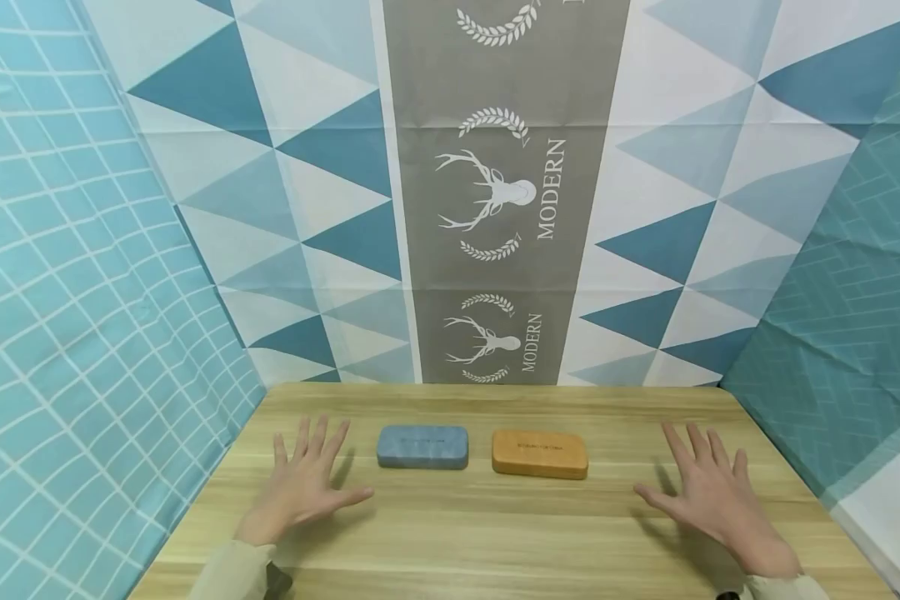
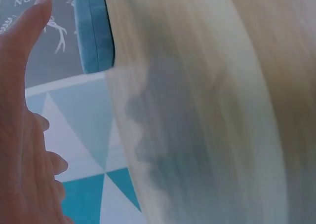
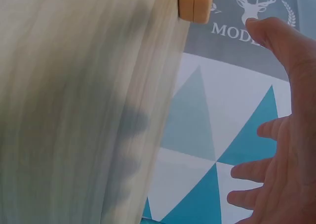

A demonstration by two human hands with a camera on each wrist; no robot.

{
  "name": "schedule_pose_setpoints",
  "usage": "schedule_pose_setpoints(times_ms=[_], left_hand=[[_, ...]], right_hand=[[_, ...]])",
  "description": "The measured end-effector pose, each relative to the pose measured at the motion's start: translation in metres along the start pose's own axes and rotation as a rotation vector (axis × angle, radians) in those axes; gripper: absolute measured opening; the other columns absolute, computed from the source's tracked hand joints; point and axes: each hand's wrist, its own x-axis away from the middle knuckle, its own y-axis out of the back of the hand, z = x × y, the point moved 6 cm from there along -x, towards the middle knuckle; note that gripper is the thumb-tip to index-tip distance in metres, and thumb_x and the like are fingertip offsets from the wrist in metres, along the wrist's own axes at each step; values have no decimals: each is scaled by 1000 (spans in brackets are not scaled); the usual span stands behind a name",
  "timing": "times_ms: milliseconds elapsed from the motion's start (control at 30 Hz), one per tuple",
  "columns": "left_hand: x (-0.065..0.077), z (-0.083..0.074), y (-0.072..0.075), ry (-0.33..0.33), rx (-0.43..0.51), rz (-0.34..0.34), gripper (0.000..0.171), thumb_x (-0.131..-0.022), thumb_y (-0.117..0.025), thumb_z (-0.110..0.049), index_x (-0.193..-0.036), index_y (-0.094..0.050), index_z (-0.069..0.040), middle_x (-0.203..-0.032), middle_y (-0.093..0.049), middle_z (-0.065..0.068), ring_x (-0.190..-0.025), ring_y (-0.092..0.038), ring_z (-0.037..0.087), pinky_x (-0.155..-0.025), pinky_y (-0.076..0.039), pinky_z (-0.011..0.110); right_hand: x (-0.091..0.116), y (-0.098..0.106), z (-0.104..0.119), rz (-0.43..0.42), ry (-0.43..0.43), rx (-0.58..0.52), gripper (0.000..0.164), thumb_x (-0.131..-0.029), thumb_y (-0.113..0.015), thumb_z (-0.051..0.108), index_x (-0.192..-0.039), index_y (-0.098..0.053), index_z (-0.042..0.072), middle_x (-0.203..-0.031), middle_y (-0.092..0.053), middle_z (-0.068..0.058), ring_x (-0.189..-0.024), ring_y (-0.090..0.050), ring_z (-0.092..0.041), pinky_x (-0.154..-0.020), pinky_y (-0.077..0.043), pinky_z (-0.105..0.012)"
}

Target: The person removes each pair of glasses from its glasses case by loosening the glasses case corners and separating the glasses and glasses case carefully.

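A blue glasses case (image 1: 423, 447) and an orange glasses case (image 1: 540, 455) lie side by side on the wooden table, a narrow gap between them. Both look closed, with small dark lettering on top. My left hand (image 1: 307, 479) is spread over the table to the left of the blue case, thumb pointing toward it. To the right of the orange case, my right hand (image 1: 712, 496) is spread the same way. Neither hand holds anything. The left wrist view catches one end of the blue case (image 2: 94, 31); the right wrist view, one end of the orange case (image 3: 195, 4).
The table (image 1: 450, 533) has a light wood grain. Behind it hangs a cloth (image 1: 345, 208) with triangles and a grey deer-head band. A blue grid-patterned cloth (image 1: 82, 292) borders the left side, and a teal cloth (image 1: 855, 350) the right.
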Motion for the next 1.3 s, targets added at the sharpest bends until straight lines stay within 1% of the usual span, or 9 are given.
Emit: schedule_pose_setpoints(times_ms=[167, 300, 433, 667, 833, 933, 1033, 1167, 1300], left_hand=[[-9, -15, -5, -7, 29, -4, 115, -78, -63, -84, -165, -25, -19, -168, -17, 27, -154, -5, 54, -112, 1, 82], [-22, -31, -9, -16, 87, -3, 117, -78, -63, -84, -166, -19, -21, -170, -11, 24, -155, -1, 53, -116, -3, 79], [-34, -53, -12, -27, 158, 15, 120, -78, -64, -83, -167, -12, -22, -171, -3, 22, -156, 7, 49, -119, -3, 75], [-53, -98, -16, -75, 204, 67, 119, -80, -62, -82, -167, -8, -23, -171, -1, 20, -156, 7, 46, -122, -7, 70], [-65, -128, -19, -126, 293, 61, 118, -79, -67, -79, -167, -12, -22, -172, 1, 18, -155, 1, 51, -117, -22, 73], [-70, -144, -23, -145, 305, 71, 118, -79, -65, -80, -167, -12, -23, -173, 2, 16, -155, -4, 52, -113, -30, 73], [-74, -156, -26, -150, 312, 89, 116, -81, -63, -81, -167, -11, -24, -173, 2, 14, -156, -6, 49, -111, -35, 71], [-80, -171, -27, -145, 339, 98, 115, -81, -65, -79, -167, -7, -29, -174, 1, 10, -158, -6, 44, -97, -50, 69], [-87, -183, -30, -152, 355, 101, 114, -83, -67, -77, -167, -2, -33, -174, 1, 7, -159, -6, 41, -95, -52, 66]], right_hand=[[-6, -4, 6, 15, -2, -33, 111, -82, -67, 76, -157, -34, 1, -153, -32, -41, -136, -27, -70, -98, -13, -90], [-11, -7, 14, 22, -4, -59, 110, -83, -67, 74, -158, -34, 0, -154, -32, -41, -137, -27, -70, -99, -13, -89], [-16, -13, 20, 36, -2, -105, 110, -84, -68, 72, -159, -31, 1, -155, -31, -41, -138, -25, -70, -100, -14, -89], [-26, -23, 29, 44, 16, -178, 107, -86, -69, 69, -159, -31, 1, -156, -32, -39, -140, -27, -66, -102, -19, -87], [-32, -28, 34, 41, 40, -224, 105, -87, -70, 64, -160, -29, 1, -156, -30, -40, -140, -27, -67, -104, -24, -83], [-35, -29, 37, 29, 45, -245, 105, -87, -70, 64, -160, -29, 1, -157, -30, -40, -140, -29, -66, -104, -28, -81], [-38, -31, 40, 22, 48, -266, 105, -88, -71, 63, -160, -28, 1, -157, -29, -39, -140, -31, -64, -103, -31, -80], [-41, -33, 46, 33, 52, -297, 104, -88, -71, 62, -161, -27, 3, -159, -27, -38, -141, -31, -62, -102, -34, -80], [-45, -33, 50, 46, 46, -318, 107, -87, -72, 63, -163, -24, 5, -162, -24, -36, -144, -28, -60, -101, -36, -80]])
